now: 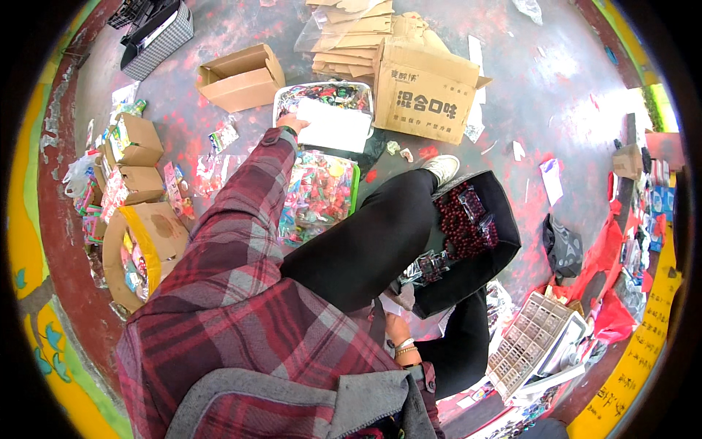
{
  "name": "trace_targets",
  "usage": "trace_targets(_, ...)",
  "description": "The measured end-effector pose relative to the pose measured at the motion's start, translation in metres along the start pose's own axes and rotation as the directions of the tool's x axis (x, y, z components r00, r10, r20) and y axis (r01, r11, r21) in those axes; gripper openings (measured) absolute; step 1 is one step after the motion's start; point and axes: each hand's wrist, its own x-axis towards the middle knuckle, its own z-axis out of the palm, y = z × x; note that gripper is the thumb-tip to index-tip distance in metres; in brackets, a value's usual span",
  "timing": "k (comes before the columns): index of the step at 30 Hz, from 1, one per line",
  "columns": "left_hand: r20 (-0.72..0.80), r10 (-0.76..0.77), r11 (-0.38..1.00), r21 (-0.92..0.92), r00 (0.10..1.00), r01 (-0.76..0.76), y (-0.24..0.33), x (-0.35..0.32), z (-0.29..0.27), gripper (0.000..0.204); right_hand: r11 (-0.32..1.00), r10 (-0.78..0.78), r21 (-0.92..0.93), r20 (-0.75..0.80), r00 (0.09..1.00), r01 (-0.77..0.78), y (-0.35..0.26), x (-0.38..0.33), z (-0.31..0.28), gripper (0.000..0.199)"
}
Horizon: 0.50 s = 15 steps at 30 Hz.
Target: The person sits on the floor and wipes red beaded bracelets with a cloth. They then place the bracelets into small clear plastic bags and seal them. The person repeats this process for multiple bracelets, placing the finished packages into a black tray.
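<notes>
My left hand [292, 122] reaches far forward and grips the left edge of a flat white rectangular board [333, 125]. That board lies over part of a white bin [277, 107] full of small mixed-colour items. Closer to me is a green-rimmed bin [356, 187] of colourful plastic-wrapped pieces. My right hand [397, 328], with bracelets at its wrist, is low beside my leg, near a dark fabric box [504, 201]. Its fingers are mostly hidden, so its grip cannot be made out. Dark red beads [462, 223] and clear packets [430, 266] lie in the dark box.
An open cardboard box [245, 77] and a printed carton [424, 91] stand ahead, before stacked flattened cardboard [356, 36]. Cartons [139, 139] and a round-cut cardboard box [164, 234] line the left. A beige plastic crate [532, 344] leans at lower right. A patterned basket [157, 44] stands far left.
</notes>
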Motion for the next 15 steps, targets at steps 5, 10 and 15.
trace_targets(5,-0.015,0.174,0.985,0.001,0.985,-0.174,0.096,-0.078,-0.057,0.038,1.0,0.021,-0.019,0.003,1.0,-0.021,0.0,-0.003,0.002,0.026)
trace_targets(10,0.092,0.253,0.815,-0.557,0.963,-0.161,0.119,-0.128,-0.088,0.027,0.998,0.052,-0.02,-0.002,0.999,-0.052,0.004,-0.001,0.009,0.037)
trace_targets(15,0.123,0.281,0.473,-0.88,0.952,-0.026,0.107,-0.195,-0.119,0.028,0.993,0.013,-0.117,0.007,1.0,-0.012,0.0,-0.006,0.006,0.022)
